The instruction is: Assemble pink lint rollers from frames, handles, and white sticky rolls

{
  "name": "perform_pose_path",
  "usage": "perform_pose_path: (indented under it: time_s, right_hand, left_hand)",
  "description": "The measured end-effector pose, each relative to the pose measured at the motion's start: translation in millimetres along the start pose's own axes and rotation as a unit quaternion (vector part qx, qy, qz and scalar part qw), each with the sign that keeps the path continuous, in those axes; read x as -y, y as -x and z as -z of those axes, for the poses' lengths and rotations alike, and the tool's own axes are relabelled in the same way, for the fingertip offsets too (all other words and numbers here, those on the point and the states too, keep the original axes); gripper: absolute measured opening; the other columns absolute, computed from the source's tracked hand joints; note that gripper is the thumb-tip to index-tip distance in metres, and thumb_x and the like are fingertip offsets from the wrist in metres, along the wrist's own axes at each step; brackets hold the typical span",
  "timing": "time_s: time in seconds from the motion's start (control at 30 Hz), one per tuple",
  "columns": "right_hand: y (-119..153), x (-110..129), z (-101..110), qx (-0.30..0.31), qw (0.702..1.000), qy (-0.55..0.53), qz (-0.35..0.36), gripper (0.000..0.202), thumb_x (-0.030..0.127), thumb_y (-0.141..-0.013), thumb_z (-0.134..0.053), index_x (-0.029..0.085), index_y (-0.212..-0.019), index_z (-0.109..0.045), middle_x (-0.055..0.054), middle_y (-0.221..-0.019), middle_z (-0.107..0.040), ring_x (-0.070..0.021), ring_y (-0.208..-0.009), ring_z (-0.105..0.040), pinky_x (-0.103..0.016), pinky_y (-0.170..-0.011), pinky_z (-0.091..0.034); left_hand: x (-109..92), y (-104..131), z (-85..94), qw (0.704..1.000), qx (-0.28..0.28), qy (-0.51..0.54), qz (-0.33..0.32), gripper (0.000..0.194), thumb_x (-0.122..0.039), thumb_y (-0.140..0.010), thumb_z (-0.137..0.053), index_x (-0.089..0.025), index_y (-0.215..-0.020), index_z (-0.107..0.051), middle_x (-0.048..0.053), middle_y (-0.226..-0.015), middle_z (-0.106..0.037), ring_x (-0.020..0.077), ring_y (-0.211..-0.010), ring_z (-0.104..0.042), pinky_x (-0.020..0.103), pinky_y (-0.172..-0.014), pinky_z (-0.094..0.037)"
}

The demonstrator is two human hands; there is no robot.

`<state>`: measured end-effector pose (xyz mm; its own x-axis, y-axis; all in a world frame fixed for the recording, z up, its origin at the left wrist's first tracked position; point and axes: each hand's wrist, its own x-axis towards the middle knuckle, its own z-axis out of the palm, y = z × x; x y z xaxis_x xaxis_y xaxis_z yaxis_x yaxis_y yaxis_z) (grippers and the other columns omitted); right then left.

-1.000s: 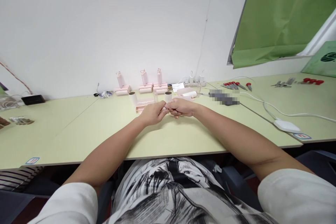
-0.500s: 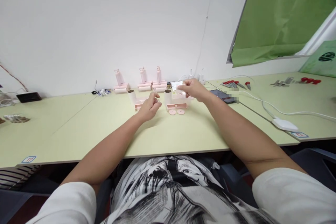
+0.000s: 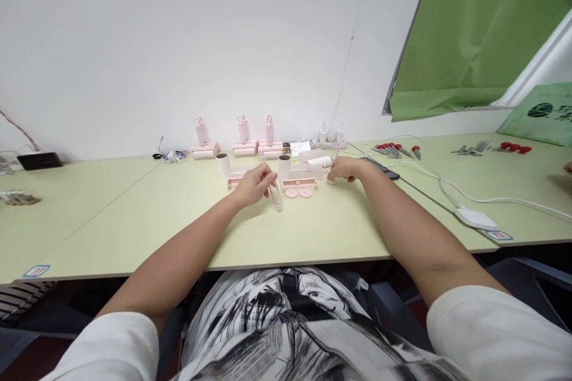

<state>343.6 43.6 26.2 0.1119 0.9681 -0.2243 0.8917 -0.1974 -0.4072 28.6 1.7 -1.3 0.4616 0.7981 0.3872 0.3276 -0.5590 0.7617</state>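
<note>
My left hand (image 3: 255, 186) is closed around a clear, narrow tube (image 3: 276, 197), which slants down towards the tabletop. To its right, my right hand (image 3: 347, 168) has its fingers pinched together low over the table; a small pale piece shows at the fingertips, too blurred to name. Between the hands lie a pink open tray-like part (image 3: 299, 183) and two flat pink discs (image 3: 298, 193). Behind them stands a white cardboard tube (image 3: 284, 168). A second white tube (image 3: 223, 164) rises behind my left hand, beside another pink tray-like part (image 3: 233, 183) partly hidden by that hand.
Several pink roller-like items (image 3: 204, 146) stand along the wall. A white paper (image 3: 300, 148), a dark tablet (image 3: 385, 169) and red-tipped grey tools (image 3: 399, 149) lie further back. A white cable runs right to a white device (image 3: 476, 218). Part of another person's hand (image 3: 568, 167) shows far right.
My right hand has come down from in front of the paper to the tabletop, right of the pink tray. The clear tube now shows plainly in my left hand, tilted downwards.
</note>
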Motion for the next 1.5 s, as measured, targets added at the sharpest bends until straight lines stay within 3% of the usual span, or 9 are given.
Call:
perform_pose_path:
  time_s: [0.17,0.3,0.37,0.53,0.73,1.0,1.2,1.3,1.5]
  right_hand:
    - [8,-1,7,-0.007,1.000,-0.004,0.012,0.029,0.040,-0.063,-0.079,0.018,-0.065,-0.059,0.002,-0.055,-0.043,-0.0126,-0.049,-0.043,-0.027,-0.043,-0.037]
    - [14,4,14,-0.141,0.988,-0.030,0.047,0.030,0.044,-0.070,-0.072,0.017,-0.064,-0.058,0.000,-0.055,-0.047,-0.0131,-0.051,-0.046,-0.026,-0.046,-0.035]
    - [18,12,11,-0.190,0.972,-0.071,0.122,0.023,0.038,-0.071,-0.070,0.017,-0.071,-0.061,0.001,-0.060,-0.051,-0.0122,-0.055,-0.047,-0.025,-0.050,-0.034]
    - [38,52,-23,-0.051,0.901,-0.185,0.389,0.050,0.029,-0.067,-0.073,0.020,-0.115,-0.062,0.003,-0.073,-0.056,-0.0110,-0.063,-0.050,-0.022,-0.058,-0.038]
    - [63,85,-56,-0.072,0.828,-0.287,0.475,0.036,0.041,-0.075,-0.069,0.019,-0.102,-0.066,0.000,-0.077,-0.054,-0.0132,-0.068,-0.048,-0.024,-0.062,-0.040]
    - [66,82,-48,-0.207,0.847,-0.235,0.430,0.028,0.046,-0.075,-0.066,0.018,-0.082,-0.065,-0.001,-0.066,-0.054,-0.0146,-0.062,-0.048,-0.026,-0.059,-0.037]
    - [31,40,1,-0.410,0.875,-0.175,0.190,0.030,0.045,-0.078,-0.061,0.018,-0.065,-0.054,-0.003,-0.066,-0.057,-0.0153,-0.064,-0.049,-0.027,-0.061,-0.037]
    - [12,14,11,-0.361,0.927,-0.082,0.057,0.026,0.041,-0.076,-0.062,0.018,-0.064,-0.056,-0.004,-0.064,-0.057,-0.0167,-0.063,-0.050,-0.028,-0.057,-0.035]
    - [1,-6,-2,-0.164,0.986,-0.038,-0.013,0.029,0.043,-0.071,-0.070,0.017,-0.069,-0.060,-0.002,-0.053,-0.052,-0.0138,-0.045,-0.046,-0.027,-0.048,-0.035]
  left_hand:
    - [1,-2,0.6,0.999,-0.003,0.016,0.042,0.041,-0.058,-0.081,-0.058,-0.018,-0.073,-0.054,0.001,-0.065,-0.061,0.0096,-0.050,-0.052,0.021,-0.045,-0.036]
    - [-2,-5,3.2,0.993,-0.063,0.083,0.054,0.044,-0.059,-0.073,-0.067,-0.017,-0.064,-0.056,-0.001,-0.060,-0.054,0.0062,-0.046,-0.040,0.022,-0.043,-0.029]
    - [-2,-7,4.6,0.982,-0.085,0.154,0.073,0.044,-0.059,-0.069,-0.071,-0.017,-0.066,-0.057,-0.004,-0.054,-0.047,0.0056,-0.044,-0.035,0.022,-0.043,-0.025]
    - [-1,-10,5.7,0.947,-0.098,0.279,0.125,0.048,-0.060,-0.064,-0.075,-0.016,-0.071,-0.056,-0.005,-0.052,-0.045,0.0057,-0.045,-0.039,0.020,-0.040,-0.023]
    - [-2,-9,-1.7,0.928,-0.023,0.346,0.139,0.047,-0.057,-0.069,-0.075,-0.015,-0.080,-0.058,0.000,-0.074,-0.058,0.0041,-0.050,-0.049,0.018,-0.041,-0.033]
    - [-8,-5,-13.4,0.936,-0.013,0.288,0.203,0.037,-0.050,-0.077,-0.071,-0.015,-0.084,-0.060,0.003,-0.077,-0.063,0.0054,-0.050,-0.052,0.019,-0.042,-0.035]
    - [-4,-2,-14.2,0.973,0.002,0.139,0.186,0.029,-0.045,-0.079,-0.065,-0.016,-0.080,-0.063,0.003,-0.080,-0.064,0.0076,-0.054,-0.054,0.022,-0.046,-0.039]
    - [-4,2,-15.1,0.986,0.019,0.057,0.154,0.029,-0.044,-0.080,-0.062,-0.016,-0.073,-0.063,0.003,-0.077,-0.064,0.0091,-0.055,-0.055,0.023,-0.048,-0.038]
    - [-5,6,-16.8,0.995,0.063,-0.040,0.069,0.030,-0.044,-0.083,-0.056,-0.016,-0.076,-0.065,0.002,-0.073,-0.061,0.0124,-0.062,-0.058,0.025,-0.058,-0.044]
